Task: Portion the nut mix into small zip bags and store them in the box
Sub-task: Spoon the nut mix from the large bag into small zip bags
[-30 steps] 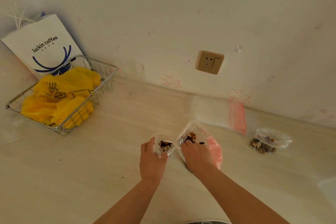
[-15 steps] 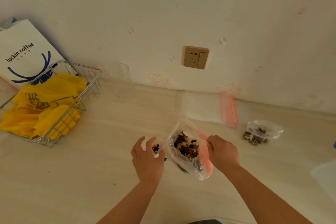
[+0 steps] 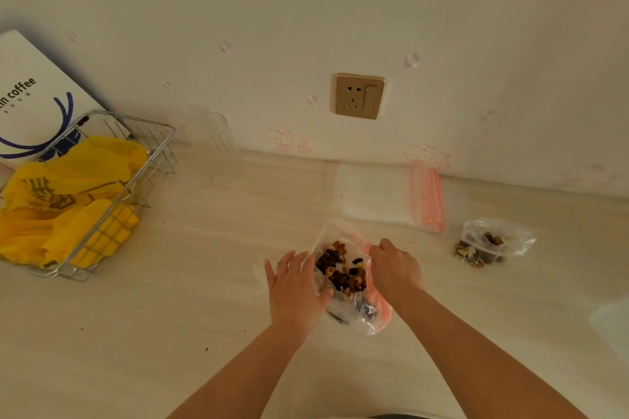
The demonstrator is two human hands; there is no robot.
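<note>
The large clear zip bag of nut mix point(image 3: 343, 274) lies on the pale counter with its pink-striped mouth spread wide and the nuts showing. My right hand point(image 3: 394, 269) pinches the bag's right rim. To the bag's left is my left hand point(image 3: 292, 286), its fingers straight and spread and its thumb pressed to the bag's side. The small bag it held earlier is hidden from view. A small filled zip bag of nuts point(image 3: 490, 245) lies to the right. A stack of empty zip bags point(image 3: 391, 194) lies by the wall.
A wire basket point(image 3: 149, 160) holding yellow plastic bags sits at the left, with a white paper coffee bag point(image 3: 30, 95) behind it. A clear glass point(image 3: 211, 136) stands by the wall under a wall socket point(image 3: 357, 95). Something translucent point(image 3: 612, 323) shows at the right edge.
My left hand let go of the small bag and spread its fingers beside the large bag. My right hand shifted to the large bag's right rim and pulled its mouth wide.
</note>
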